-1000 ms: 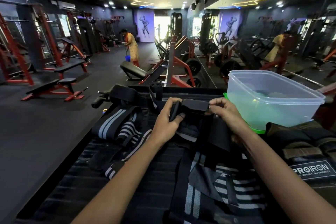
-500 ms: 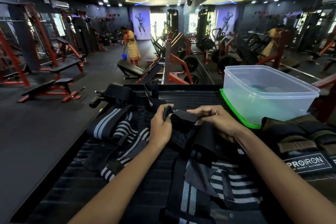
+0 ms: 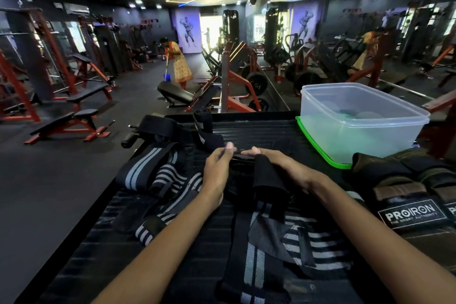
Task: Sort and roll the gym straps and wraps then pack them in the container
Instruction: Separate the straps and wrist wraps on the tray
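Left hand point(image 3: 217, 170) and right hand point(image 3: 283, 168) pinch a black strap point(image 3: 270, 177).

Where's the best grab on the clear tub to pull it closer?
Probably the near long rim of the tub, taken from the right hand's side. The rim flares outward as a lip that fingers can hook under, the walls look smooth and slanted, and the tub sits open and upright on its green lid.

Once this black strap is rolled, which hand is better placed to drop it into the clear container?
Probably the right hand: it lies nearer the container, which stands at the right. The left hand would have to cross over.
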